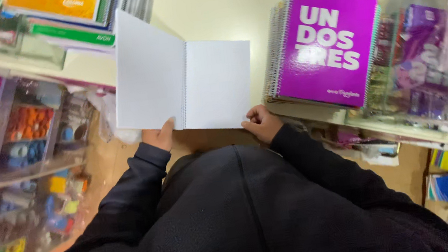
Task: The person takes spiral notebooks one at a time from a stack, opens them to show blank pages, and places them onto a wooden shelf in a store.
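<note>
I see both hands holding one open notebook (185,85) by its lower edge, above the cream counter (221,6).

My left hand (159,136) grips the bottom of the left page. The thumb lies flat up on the paper, pointing toward the spiral; the other fingers are hidden under the page, so I cannot tell how far they curl. It is clearly clasping the notebook, not just touching it.

My right hand (260,122) is at the bottom right corner of the right page. The fingers are curled in tight, close to a fist, with the knuckles showing and the page edge pinched at the thumb. It too is grasping the notebook.

The notebook lies wide open with blank white pages, the spiral running up the middle. The left page tilts up a little more than the right one. Its lower edge hangs over the counter's near rim, just in front of my dark sleeves (134,182).

Right of the notebook, near but apart from it, sits a stack of spiral notebooks with a purple cover (328,45) on top. Above and left of the notebook is a pile with an orange cover (58,4) on top. Left of the notebook, lower down, clear bins (20,134) hold small coloured items, too blurred to tell apart.
</note>
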